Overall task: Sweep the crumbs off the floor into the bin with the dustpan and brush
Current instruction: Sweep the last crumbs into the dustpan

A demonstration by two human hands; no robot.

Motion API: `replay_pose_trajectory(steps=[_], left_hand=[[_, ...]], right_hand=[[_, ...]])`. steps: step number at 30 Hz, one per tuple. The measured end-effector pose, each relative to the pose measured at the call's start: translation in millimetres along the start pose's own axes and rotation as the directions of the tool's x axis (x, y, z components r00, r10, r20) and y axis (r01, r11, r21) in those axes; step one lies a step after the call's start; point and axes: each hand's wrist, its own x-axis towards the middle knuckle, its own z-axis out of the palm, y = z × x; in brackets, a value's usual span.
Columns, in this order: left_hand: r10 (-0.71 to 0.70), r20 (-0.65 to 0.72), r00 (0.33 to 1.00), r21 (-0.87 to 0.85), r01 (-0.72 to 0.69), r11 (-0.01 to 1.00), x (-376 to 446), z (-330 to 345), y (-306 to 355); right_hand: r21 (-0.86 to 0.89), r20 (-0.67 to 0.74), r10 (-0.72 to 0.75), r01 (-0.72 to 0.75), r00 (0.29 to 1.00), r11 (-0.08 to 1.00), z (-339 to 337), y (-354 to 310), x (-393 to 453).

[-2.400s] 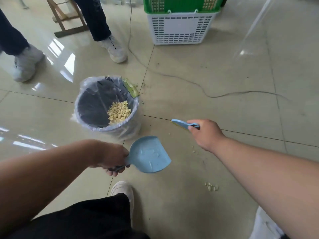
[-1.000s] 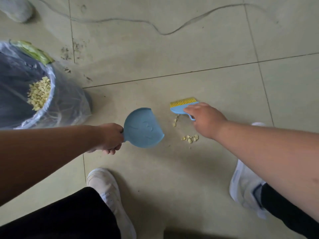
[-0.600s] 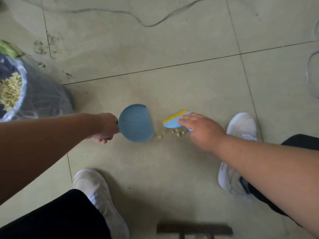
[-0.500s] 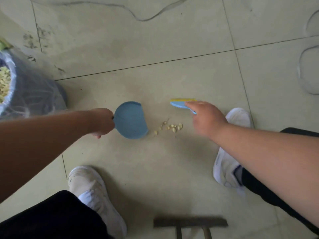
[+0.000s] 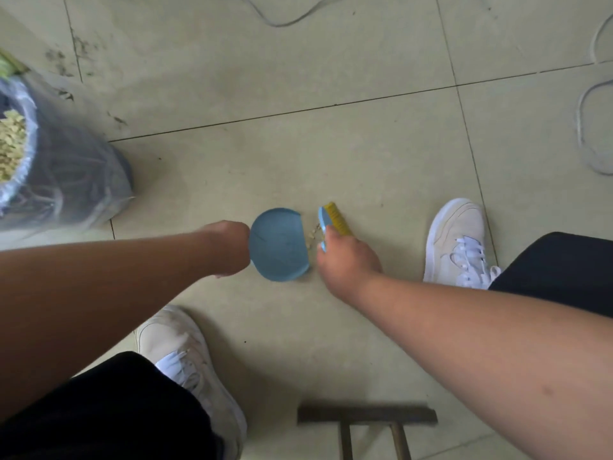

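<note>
Crumbs (image 5: 313,234) between dustpan (image 5: 278,244), gripped by left hand (image 5: 232,249), and brush (image 5: 333,220), gripped by right hand (image 5: 348,260).

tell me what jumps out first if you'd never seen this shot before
At centre, the left hand holds a round blue dustpan on the floor while the right hand presses a blue brush with yellow bristles against a few crumbs at its edge. At far left stands a plastic-lined bin holding yellow bits.

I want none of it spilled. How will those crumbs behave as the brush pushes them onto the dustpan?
The crumbs are small, loose pieces, so they probably scatter or skip rather than slide together. The tiled floor looks smooth, so some may skitter past the dustpan lip. The brush should move them easily; they look light.
</note>
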Motion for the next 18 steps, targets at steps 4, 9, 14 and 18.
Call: replay_pose_trajectory(steps=[4, 9, 14, 18], left_hand=[[-0.008, 0.007, 1.0, -0.057, 0.009, 0.998, 2.0, 16.7, 12.4], [-0.007, 0.01, 1.0, -0.248, 0.009, 0.969, 7.4, 32.7, -5.3], [-0.042, 0.059, 0.997, -0.404, 0.062, 0.913, 10.0, 38.7, -26.1], [-0.076, 0.121, 0.99, -0.411, 0.12, 0.904, 5.5, 38.8, -45.6]], right_hand=[[0.005, 0.012, -0.117, 0.117, 0.993, 0.993, 13.9, -41.9, -11.1], [-0.111, 0.067, -0.22, 0.227, 0.973, 0.968, 1.1, -45.9, -7.0], [0.045, -0.099, -0.209, 0.214, 0.973, 0.976, -44.5, -6.8, 11.8], [-0.053, -0.172, -0.036, 0.027, 0.985, 0.998, -66.9, 31.6, 29.9]])
